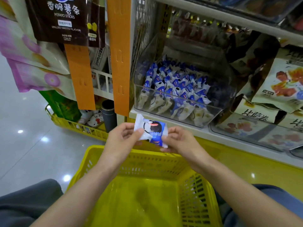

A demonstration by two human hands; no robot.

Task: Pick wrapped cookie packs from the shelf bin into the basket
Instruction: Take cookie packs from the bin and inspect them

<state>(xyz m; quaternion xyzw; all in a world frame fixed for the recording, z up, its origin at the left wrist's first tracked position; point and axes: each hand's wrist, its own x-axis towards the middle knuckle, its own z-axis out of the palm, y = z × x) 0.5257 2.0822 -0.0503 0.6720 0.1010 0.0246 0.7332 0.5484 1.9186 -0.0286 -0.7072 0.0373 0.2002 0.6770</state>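
A blue and white wrapped cookie pack is held in the air between both hands, above the far rim of the yellow basket. My left hand pinches its left end and my right hand pinches its right end. Behind and above them, a clear shelf bin holds several more blue and white cookie packs. The basket sits on my lap and nothing shows on its floor.
Orange hanging strips and a potato sticks bag hang at the left of the shelf. Snack bags fill the shelf to the right. A second yellow basket with a dark flask stands on the floor at left.
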